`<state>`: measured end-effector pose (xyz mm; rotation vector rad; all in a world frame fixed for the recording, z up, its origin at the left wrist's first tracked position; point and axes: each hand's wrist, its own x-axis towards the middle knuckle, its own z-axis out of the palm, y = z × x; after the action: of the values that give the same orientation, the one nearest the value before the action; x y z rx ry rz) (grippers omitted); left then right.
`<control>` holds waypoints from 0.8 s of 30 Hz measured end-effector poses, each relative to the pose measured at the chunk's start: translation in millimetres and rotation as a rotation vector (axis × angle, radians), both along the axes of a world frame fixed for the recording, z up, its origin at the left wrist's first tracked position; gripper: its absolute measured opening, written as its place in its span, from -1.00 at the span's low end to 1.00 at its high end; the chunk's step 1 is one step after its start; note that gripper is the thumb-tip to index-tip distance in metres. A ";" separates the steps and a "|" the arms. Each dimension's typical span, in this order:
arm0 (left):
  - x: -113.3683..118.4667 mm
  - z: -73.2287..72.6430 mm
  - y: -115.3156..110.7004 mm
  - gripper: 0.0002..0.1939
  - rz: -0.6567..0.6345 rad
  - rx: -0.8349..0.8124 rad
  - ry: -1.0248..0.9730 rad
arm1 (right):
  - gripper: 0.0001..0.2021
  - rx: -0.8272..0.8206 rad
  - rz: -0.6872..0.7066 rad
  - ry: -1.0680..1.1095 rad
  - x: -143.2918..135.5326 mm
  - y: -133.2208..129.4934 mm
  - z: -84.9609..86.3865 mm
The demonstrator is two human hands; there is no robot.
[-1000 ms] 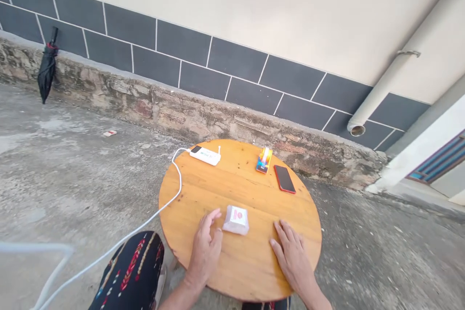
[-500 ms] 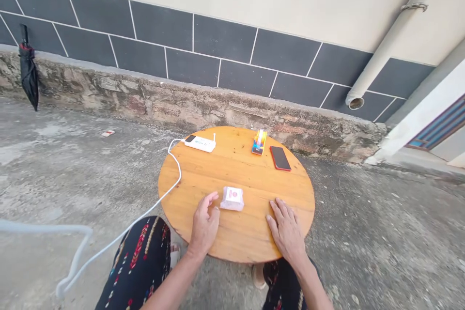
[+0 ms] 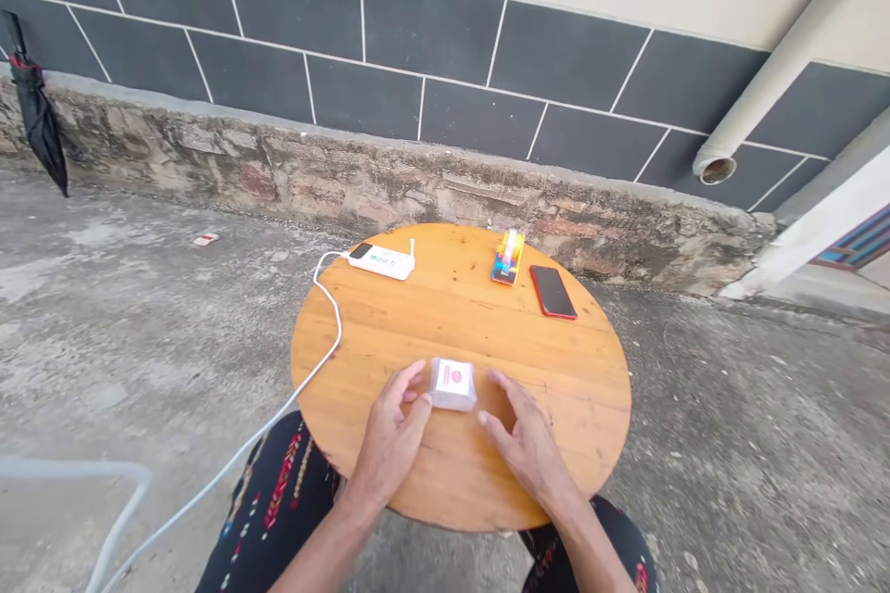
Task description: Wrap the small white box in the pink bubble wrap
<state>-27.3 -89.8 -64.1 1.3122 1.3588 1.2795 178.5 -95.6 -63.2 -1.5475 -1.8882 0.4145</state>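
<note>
Your round wooden table [image 3: 556, 389] stands on rough concrete beside a stone-footed wall tiled in dark grey. On its far side lies a white power strip [image 3: 381, 260] with a white cable [image 3: 306, 389] that runs off the left edge and down to the ground. To the right of it sit a small orange and blue object [image 3: 507, 257], too small to identify, and just beside that a red-cased phone [image 3: 553, 291] lying face up. A folded black umbrella [image 3: 36, 116] leans on the wall, well apart at the far left.

The small white wrapped packet with a red round mark [image 3: 452, 384] rests flat on the near half of the table, between your hands. Your left hand [image 3: 389, 440] has its fingers loosely spread, fingertips touching the packet's left edge, not closed around it. Your right hand [image 3: 525, 440] lies open on the wood, its fingertips just beside the packet's right edge; whether they touch it you cannot tell from here.

As for progress, the packet looks sealed and unlifted: neither hand grips it, so the handling seems barely begun. Its wrapping hides whatever is inside. Nothing else on the table holds anything.
</note>
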 end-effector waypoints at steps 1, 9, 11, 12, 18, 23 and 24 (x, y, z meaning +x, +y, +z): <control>1.1 1.7 2.0 -0.54 -0.028 -0.003 -0.028 | -0.50 -0.001 0.021 0.028 -6.3 1.9 1.6; 5.3 7.1 7.9 -0.60 -0.087 0.086 0.038 | -0.59 0.091 0.075 0.115 -24.2 5.1 -5.9; 4.0 6.8 7.4 -0.59 -0.097 0.097 0.064 | -0.58 0.073 0.074 0.122 -24.8 3.9 -7.2; 3.5 6.6 6.9 -0.59 -0.095 0.103 0.067 | -0.57 0.058 0.076 0.130 -24.9 2.8 -6.9; 3.0 4.7 3.2 -0.57 -0.063 0.167 0.057 | -0.68 0.042 -0.023 0.315 -22.0 -2.3 0.5; 2.4 1.0 1.9 -0.58 -0.002 0.192 0.114 | -0.71 0.018 -0.041 0.385 -19.8 10.2 14.7; 2.4 0.4 1.6 -0.58 0.001 0.195 0.125 | -0.67 -0.004 -0.028 0.378 -19.9 13.6 18.2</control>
<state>-25.0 -88.2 -63.7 1.5472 1.3462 1.3773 158.6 -82.1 -45.0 -1.3833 -1.5717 0.6490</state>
